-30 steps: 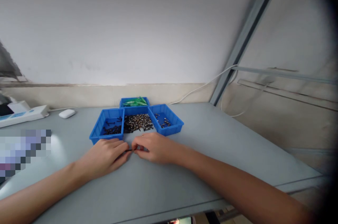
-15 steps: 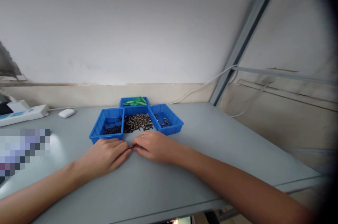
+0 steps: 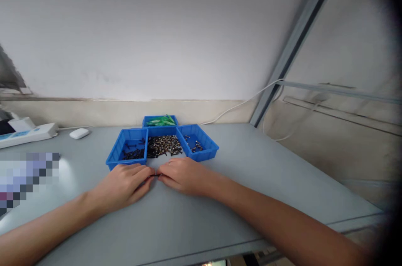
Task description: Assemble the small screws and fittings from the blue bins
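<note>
Just in front of the blue boxes, my left hand (image 3: pixel 128 183) and my right hand (image 3: pixel 184 176) meet almost fingertip to fingertip. Both are closed in a pinch on a thin dark screw (image 3: pixel 155 175), one hand at each end. Most of the screw is hidden by the fingers. Behind the hands lies a loose pile of mixed dark and shiny screws (image 3: pixel 165 144). Dark screws (image 3: pixel 134 154) lie in the left blue box (image 3: pixel 113 149), close to my left hand. A few shiny screws (image 3: pixel 197 146) are in the right blue box (image 3: pixel 210 152).
A third blue box (image 3: pixel 161 130) at the back holds green-and-clear packets (image 3: pixel 161 121). To the left are a white power strip (image 3: pixel 40 133), a small white case (image 3: pixel 79 133) and a pixelated flat object (image 3: pixel 25 174). A white cable (image 3: pixel 232 106) runs by the metal frame (image 3: pixel 282 63).
Both hands stay in nearly the same place. My left fingers have shifted slightly around the screw, and the dark piece shows more plainly between the fingertips.
</note>
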`<move>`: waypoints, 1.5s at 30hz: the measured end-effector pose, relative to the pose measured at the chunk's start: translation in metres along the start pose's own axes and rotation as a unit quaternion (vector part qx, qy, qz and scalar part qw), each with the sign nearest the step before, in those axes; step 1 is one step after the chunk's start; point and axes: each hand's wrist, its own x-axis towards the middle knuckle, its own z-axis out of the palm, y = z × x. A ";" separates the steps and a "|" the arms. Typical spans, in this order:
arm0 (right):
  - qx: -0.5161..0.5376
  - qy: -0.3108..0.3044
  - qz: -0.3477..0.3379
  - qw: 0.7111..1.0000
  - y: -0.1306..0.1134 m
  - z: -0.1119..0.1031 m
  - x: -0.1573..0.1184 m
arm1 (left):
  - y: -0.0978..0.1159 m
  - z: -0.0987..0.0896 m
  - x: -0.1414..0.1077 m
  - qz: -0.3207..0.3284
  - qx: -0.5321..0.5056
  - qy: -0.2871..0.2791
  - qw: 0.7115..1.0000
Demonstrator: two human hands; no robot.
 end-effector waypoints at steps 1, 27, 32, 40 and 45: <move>0.000 0.004 0.001 1.000 0.000 0.000 0.000 | 0.000 0.000 0.000 0.001 0.000 0.001 1.000; 0.009 0.012 -0.050 0.999 0.003 0.007 -0.001 | 0.001 -0.003 0.001 0.065 -0.015 0.019 0.998; 0.001 0.021 -0.052 0.998 0.004 0.009 -0.001 | 0.005 -0.007 0.003 0.070 -0.025 0.020 0.997; 0.030 0.015 -0.050 0.998 0.008 0.010 -0.002 | 0.003 -0.004 0.002 0.049 -0.017 -0.002 0.999; 0.049 0.021 -0.058 0.997 0.007 0.011 -0.003 | 0.000 0.001 0.002 0.035 -0.035 0.003 0.999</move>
